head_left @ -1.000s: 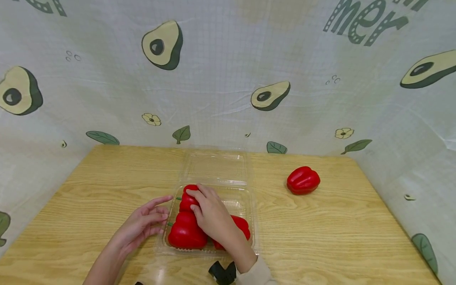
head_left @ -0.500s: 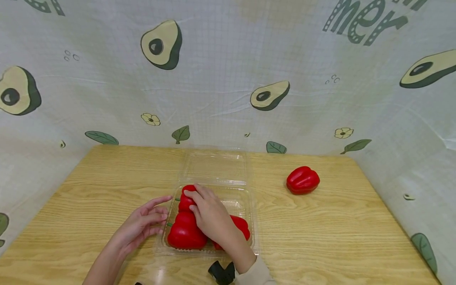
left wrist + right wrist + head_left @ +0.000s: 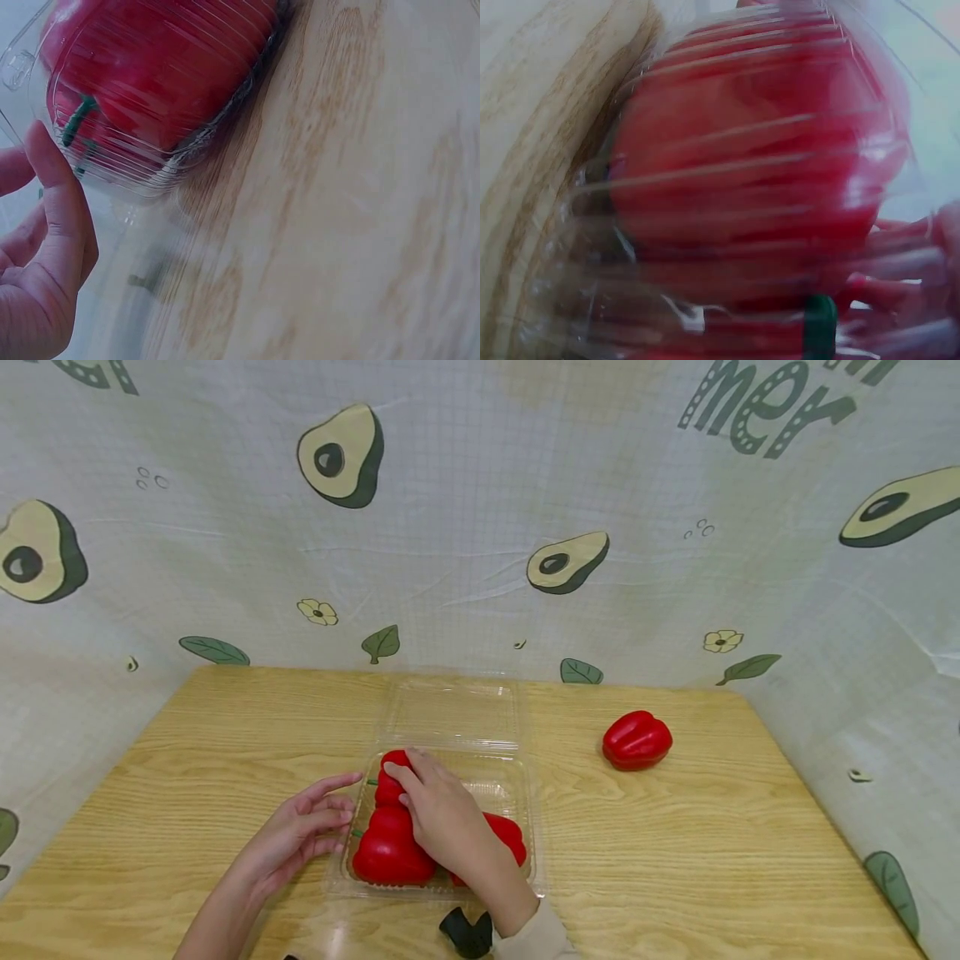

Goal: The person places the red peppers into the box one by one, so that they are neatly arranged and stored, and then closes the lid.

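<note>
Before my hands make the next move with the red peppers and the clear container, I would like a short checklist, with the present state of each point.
1. Lid folded fully back: ok, it lies open behind the container.
2. Right hand on the far-left pepper: ok, fingers and thumb hold it.
3. Far-left pepper resting on the container floor: cannot tell, its underside is hidden.
4. Left hand steadying the container: cannot tell, its fingers are at the left edge, but firm contact is unclear.
5. Room inside: ok, the far-right corner is bare.
6. All peppers inside: not ok, one pepper lies outside on the table.
</note>
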Available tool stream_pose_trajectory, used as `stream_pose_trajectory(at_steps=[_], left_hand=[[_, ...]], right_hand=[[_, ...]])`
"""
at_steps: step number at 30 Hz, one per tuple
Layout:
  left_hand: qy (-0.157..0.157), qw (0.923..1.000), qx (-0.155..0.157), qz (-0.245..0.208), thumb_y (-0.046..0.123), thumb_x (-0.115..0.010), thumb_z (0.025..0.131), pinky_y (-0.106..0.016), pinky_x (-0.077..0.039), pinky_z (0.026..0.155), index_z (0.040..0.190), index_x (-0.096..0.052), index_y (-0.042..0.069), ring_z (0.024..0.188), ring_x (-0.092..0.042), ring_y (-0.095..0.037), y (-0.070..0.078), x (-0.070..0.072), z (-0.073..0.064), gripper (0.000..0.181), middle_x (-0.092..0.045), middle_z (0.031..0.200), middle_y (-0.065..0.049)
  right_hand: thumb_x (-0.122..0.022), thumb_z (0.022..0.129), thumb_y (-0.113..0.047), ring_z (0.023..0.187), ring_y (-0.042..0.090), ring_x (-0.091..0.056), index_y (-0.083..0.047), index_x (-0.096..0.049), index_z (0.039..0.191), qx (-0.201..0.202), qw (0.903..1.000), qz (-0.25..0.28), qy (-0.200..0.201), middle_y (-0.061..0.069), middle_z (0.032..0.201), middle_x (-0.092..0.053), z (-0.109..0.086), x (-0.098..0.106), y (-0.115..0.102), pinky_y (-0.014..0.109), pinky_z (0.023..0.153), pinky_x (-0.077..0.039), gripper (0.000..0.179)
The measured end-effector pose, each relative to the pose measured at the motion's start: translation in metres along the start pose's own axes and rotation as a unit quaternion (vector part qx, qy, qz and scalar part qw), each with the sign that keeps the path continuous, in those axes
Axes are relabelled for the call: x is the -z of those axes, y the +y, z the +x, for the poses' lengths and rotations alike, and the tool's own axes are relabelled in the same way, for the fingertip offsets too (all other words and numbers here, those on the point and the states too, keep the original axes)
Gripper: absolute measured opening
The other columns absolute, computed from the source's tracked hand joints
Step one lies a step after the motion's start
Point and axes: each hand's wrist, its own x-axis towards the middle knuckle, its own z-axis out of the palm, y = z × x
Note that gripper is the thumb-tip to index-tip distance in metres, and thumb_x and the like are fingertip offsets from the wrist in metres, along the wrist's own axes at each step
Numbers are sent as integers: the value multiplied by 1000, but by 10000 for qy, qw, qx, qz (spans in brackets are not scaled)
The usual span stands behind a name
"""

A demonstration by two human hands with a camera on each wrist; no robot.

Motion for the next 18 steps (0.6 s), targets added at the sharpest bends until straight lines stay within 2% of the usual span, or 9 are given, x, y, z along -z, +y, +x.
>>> stream_pose_trajectory(at_steps=[11, 18], left_hand=[[6, 9999, -54, 92, 11, -55, 92, -23, -53, 69, 130, -49, 24, 81, -57, -9, -1, 0, -1, 41, -55, 100, 2], [32, 10000, -48, 74, 11, -56, 91, -22, -53, 69, 131, -49, 23, 81, -57, -9, -1, 0, -1, 42, -56, 100, 2]], right_hand=[[-58, 92, -19, 133, 23, -40, -20, -45, 137, 116, 9997, 197, 6, 6, 145, -40, -2, 3, 5, 38, 102, -42, 47], [-58, 91, -17, 128, 23, -46, -20, -45, 137, -53, 9969, 782, -93, 5, 145, -40, -4, 13, 8, 39, 98, -46, 48]])
